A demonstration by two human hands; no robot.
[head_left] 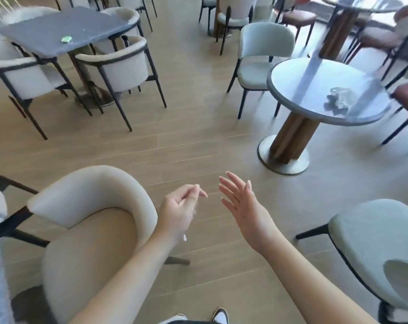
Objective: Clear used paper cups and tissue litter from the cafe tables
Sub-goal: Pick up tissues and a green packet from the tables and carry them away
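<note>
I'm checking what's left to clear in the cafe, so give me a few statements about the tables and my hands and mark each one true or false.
1. A crumpled pale tissue lies on the round table. True.
2. The right hand grips a paper cup. False: its fingers are spread and it holds nothing.
3. A small green scrap sits on the dark square table. True.
4. The left hand rests flat on the beige chair. False: it hangs in the air beside the chair, fingers curled, thumb and fingertips together.
5. Paper cups stand on the round table. False: only the tissue shows there.
</note>
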